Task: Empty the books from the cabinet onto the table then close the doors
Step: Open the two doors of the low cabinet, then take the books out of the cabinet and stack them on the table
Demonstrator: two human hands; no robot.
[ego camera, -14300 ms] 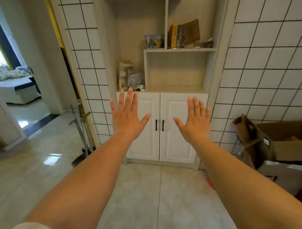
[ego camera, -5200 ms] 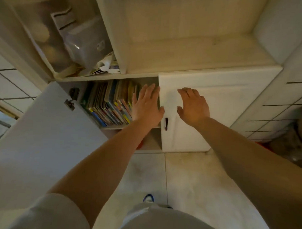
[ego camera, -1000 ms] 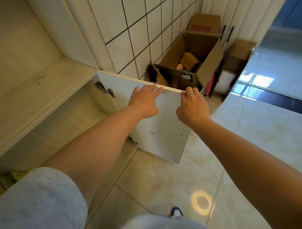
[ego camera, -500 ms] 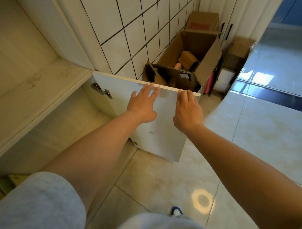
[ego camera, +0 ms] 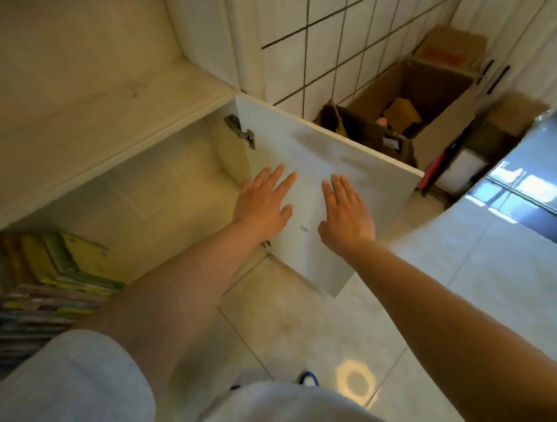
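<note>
Now both hands, left hand (ego camera: 262, 205) and right hand (ego camera: 345, 213), lie flat, fingers straight, before the open door (ego camera: 313, 165).

The white cabinet door (ego camera: 332, 164) on the right stands swung wide open on its metal hinge (ego camera: 240, 134), inner face showing. Inside the cabinet (ego camera: 144, 190), at far left, colourful thin books (ego camera: 52, 282) stand packed together, leaning slightly.
</note>
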